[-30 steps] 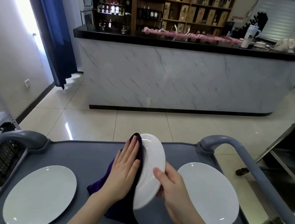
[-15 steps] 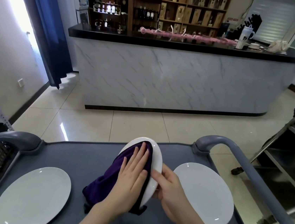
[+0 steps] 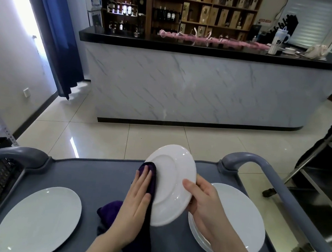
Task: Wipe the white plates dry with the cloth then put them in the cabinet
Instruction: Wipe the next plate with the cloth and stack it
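So one white plate (image 3: 39,220) lies flat on the grey worktop (image 3: 93,175), well left of the tilted plate (image 3: 172,180). On that plate's left edge, the left hand (image 3: 134,203) has straight fingers pressing the purple cloth (image 3: 109,211). The right hand (image 3: 203,204) fingers grip its right rim, over a stack of plates (image 3: 241,215) just right.

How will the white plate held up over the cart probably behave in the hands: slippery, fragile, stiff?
The held plate looks glazed, with light glints, so it is probably slippery, more so if wet. It is tilted up, gripped at its rim by the right hand, without bending, so stiff. It seems ceramic, so it would likely break if dropped.
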Tool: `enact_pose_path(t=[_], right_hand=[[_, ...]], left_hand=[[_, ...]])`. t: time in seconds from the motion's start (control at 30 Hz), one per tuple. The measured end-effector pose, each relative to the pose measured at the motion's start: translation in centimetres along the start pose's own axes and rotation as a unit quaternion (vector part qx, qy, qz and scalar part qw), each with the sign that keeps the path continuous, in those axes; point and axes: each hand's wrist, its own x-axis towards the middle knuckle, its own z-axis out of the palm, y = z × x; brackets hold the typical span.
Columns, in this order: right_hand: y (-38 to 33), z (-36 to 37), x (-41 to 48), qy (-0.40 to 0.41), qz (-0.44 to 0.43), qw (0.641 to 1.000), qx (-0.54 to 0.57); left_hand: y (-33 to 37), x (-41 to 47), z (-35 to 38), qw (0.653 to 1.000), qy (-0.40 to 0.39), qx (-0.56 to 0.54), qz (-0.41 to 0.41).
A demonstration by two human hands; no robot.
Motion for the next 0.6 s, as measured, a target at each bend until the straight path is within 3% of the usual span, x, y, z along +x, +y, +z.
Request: enact_pose_path(t=[0.27,0.6], right_hand=[[1.3,0.6,0.3,-0.003,0.022,1.0,0.006],[2.9,1.0,-1.2,-0.037,0.026,0.996,-0.082]], left_hand=[[3.2,-1.3,2.0,0.995,-0.031,0.089,0.041],[2.7,3.0,0.1,0.997,-0.061,0.031,0.034]])
